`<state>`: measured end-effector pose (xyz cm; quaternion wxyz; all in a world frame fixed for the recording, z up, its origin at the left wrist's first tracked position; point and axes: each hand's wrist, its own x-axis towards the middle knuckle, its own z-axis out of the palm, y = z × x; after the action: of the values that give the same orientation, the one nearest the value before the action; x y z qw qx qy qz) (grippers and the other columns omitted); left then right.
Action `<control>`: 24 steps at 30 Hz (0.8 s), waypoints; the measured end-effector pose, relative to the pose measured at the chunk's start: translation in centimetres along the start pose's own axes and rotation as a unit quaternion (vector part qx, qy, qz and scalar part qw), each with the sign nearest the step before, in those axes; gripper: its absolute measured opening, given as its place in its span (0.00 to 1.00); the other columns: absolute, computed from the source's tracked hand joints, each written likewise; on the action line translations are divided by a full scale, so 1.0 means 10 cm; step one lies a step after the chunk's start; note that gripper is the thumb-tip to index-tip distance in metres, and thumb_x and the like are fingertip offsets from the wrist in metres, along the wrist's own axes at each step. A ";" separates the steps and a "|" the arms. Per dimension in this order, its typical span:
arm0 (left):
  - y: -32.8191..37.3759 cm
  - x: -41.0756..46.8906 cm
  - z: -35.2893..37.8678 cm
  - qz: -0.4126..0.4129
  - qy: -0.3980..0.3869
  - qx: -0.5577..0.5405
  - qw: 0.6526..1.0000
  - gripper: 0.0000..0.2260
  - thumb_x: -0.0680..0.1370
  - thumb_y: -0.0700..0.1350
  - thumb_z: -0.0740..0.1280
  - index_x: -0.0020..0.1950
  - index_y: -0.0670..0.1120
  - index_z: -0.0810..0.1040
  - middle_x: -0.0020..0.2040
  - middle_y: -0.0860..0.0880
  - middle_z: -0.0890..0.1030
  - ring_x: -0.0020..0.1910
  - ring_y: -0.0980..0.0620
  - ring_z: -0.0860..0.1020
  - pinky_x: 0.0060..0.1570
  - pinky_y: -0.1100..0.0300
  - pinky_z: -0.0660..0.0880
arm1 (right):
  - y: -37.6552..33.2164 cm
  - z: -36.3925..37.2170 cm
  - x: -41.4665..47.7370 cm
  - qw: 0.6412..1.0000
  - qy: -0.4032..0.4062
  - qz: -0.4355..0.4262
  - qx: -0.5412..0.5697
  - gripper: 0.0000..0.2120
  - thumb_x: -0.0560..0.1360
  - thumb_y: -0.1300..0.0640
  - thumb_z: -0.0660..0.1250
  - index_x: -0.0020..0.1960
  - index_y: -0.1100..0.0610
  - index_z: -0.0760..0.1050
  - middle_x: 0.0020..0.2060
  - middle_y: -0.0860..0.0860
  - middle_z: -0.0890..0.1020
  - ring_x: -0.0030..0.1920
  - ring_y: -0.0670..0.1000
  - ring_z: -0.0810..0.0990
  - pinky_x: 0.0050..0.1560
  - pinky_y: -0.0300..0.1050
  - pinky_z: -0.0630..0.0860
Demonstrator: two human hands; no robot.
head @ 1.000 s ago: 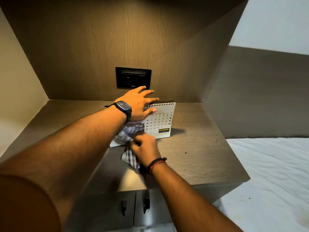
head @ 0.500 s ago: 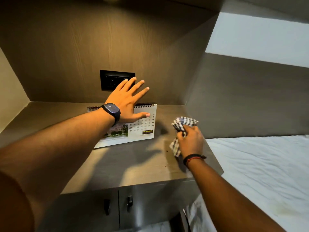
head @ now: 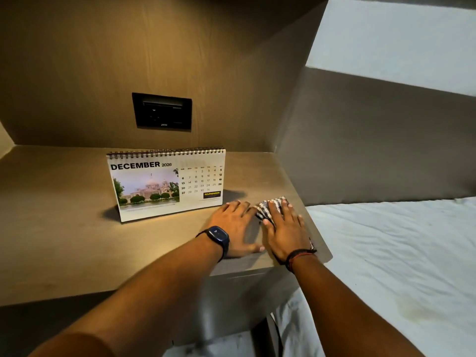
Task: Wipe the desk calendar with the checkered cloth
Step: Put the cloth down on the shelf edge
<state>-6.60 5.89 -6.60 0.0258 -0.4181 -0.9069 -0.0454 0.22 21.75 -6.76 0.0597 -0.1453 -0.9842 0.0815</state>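
Desk calendar (head: 167,182) upright, December 2026, building photo

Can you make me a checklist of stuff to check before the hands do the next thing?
1. White spiral-bound desk calendar standing upright on the brown wooden table: ok.
2. Blue-and-white checkered cloth lying on the table: ok.
3. Right hand flat on the cloth: ok.
4. Left hand flat on the table, off the calendar: ok.
5. Cloth gripped by the fingers: not ok.
6. Calendar wiped clean: cannot tell.
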 end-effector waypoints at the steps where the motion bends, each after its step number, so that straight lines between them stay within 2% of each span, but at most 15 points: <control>1: -0.02 -0.01 0.05 -0.006 0.000 -0.003 1.000 0.48 0.63 0.78 0.47 0.74 0.48 0.54 0.75 0.45 0.60 0.72 0.44 0.57 0.71 0.46 0.53 | 0.01 0.04 0.01 1.000 0.005 -0.001 -0.001 0.24 0.78 0.45 0.48 0.74 0.46 0.50 0.76 0.55 0.53 0.75 0.55 0.50 0.75 0.56 0.49; 5: -0.05 -0.05 0.15 -0.019 0.002 -0.017 1.000 0.50 0.62 0.79 0.42 0.75 0.49 0.55 0.75 0.47 0.60 0.73 0.45 0.56 0.71 0.45 0.52 | 0.01 0.11 0.04 1.000 0.015 -0.007 -0.024 0.25 0.78 0.44 0.45 0.74 0.47 0.48 0.76 0.55 0.54 0.75 0.55 0.51 0.75 0.56 0.49; 8: -0.04 -0.07 0.17 -0.038 -0.006 -0.031 0.999 0.51 0.61 0.80 0.41 0.75 0.50 0.52 0.77 0.47 0.56 0.74 0.45 0.52 0.72 0.45 0.49 | 0.02 0.10 0.04 1.000 -0.007 -0.003 -0.028 0.26 0.78 0.43 0.45 0.74 0.47 0.47 0.76 0.55 0.52 0.75 0.55 0.49 0.75 0.58 0.48; 10: -0.08 -0.11 0.13 -0.061 -0.002 -0.043 0.997 0.51 0.61 0.80 0.40 0.76 0.50 0.48 0.78 0.47 0.51 0.75 0.45 0.47 0.73 0.45 0.46 | 0.02 0.07 0.05 0.999 -0.023 0.010 -0.038 0.27 0.78 0.40 0.44 0.74 0.47 0.45 0.76 0.55 0.51 0.76 0.56 0.47 0.74 0.60 0.43; 11: -0.12 -0.15 0.09 -0.075 0.012 -0.044 0.996 0.51 0.61 0.80 0.40 0.76 0.50 0.46 0.78 0.47 0.47 0.76 0.46 0.44 0.73 0.45 0.44 | -0.01 0.04 0.06 0.999 -0.011 0.014 -0.047 0.29 0.77 0.39 0.44 0.74 0.48 0.45 0.76 0.55 0.51 0.76 0.56 0.46 0.73 0.60 0.40; 13: -0.25 -0.24 -0.06 -0.105 0.074 -0.044 0.991 0.48 0.64 0.78 0.41 0.76 0.51 0.43 0.78 0.47 0.42 0.75 0.46 0.40 0.73 0.46 0.40 | -0.18 -0.06 0.11 0.998 0.062 0.020 -0.022 0.32 0.76 0.36 0.46 0.75 0.51 0.47 0.76 0.56 0.54 0.76 0.56 0.47 0.72 0.57 0.39; 15: -0.44 -0.35 -0.26 -0.141 0.163 -0.050 0.975 0.45 0.68 0.76 0.45 0.76 0.50 0.44 0.78 0.47 0.41 0.75 0.47 0.39 0.73 0.47 0.39 | -0.47 -0.18 0.21 0.989 0.124 0.024 0.082 0.33 0.75 0.36 0.49 0.74 0.53 0.51 0.75 0.56 0.57 0.75 0.55 0.50 0.73 0.55 0.45; 18: -0.78 -0.55 -0.56 -0.229 0.285 -0.062 0.929 0.43 0.69 0.73 0.52 0.77 0.49 0.46 0.77 0.46 0.42 0.76 0.46 0.42 0.72 0.48 0.39 | -1.03 -0.33 0.41 0.951 0.113 0.033 0.287 0.32 0.75 0.37 0.53 0.73 0.53 0.55 0.74 0.56 0.59 0.74 0.55 0.57 0.70 0.52 0.57; 21: -1.06 -0.71 -0.76 -0.366 0.376 -0.100 0.845 0.45 0.69 0.71 0.56 0.76 0.48 0.46 0.78 0.43 0.49 0.76 0.43 0.48 0.71 0.47 0.44 | -1.49 -0.41 0.58 0.916 0.066 0.047 0.392 0.33 0.75 0.37 0.56 0.74 0.52 0.54 0.74 0.55 0.61 0.72 0.55 0.62 0.69 0.49 0.60; 24: -1.24 -0.81 -0.83 -0.469 0.366 -0.197 0.779 0.45 0.69 0.71 0.59 0.76 0.48 0.47 0.76 0.40 0.56 0.72 0.39 0.58 0.69 0.42 0.56 | -1.76 -0.42 0.69 0.877 0.029 0.114 0.466 0.34 0.73 0.33 0.55 0.72 0.51 0.56 0.70 0.57 0.68 0.66 0.60 0.69 0.65 0.54 0.66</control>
<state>-10.74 -9.10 0.22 0.2482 0.1113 -0.8845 -0.3790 -10.57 7.81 1.12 0.1394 -0.2144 -0.8070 0.5323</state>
